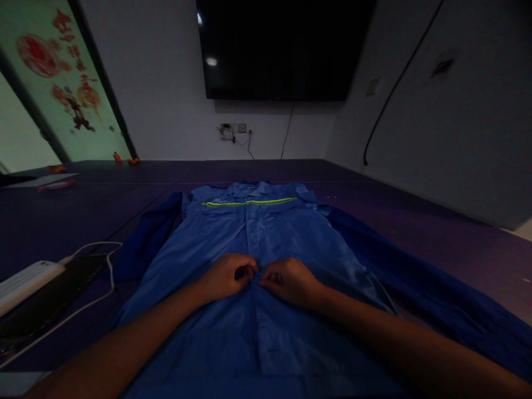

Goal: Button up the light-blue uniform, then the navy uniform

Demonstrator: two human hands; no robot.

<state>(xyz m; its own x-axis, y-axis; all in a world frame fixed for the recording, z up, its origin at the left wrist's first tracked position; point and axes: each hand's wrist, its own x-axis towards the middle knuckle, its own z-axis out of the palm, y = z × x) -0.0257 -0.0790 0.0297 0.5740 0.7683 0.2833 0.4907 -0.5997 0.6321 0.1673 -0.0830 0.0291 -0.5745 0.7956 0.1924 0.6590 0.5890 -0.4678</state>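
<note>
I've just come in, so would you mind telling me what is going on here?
A person's left hand and right hand nearly meet over the placket of a blue jacket, fingers curled. The jacket lies spread on a purple surface, collar at the far end. It is unclear whether either hand actually grips it.

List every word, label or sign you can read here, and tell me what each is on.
No text reads with certainty.
White lettering on the chest of the blue work shirt: too blurred to read in full; perhaps "Kum" or "Mum" at the start.
Red characters on the glass panel: too blurred to read.
White power strip: any print on it is too faint to make out.
</note>
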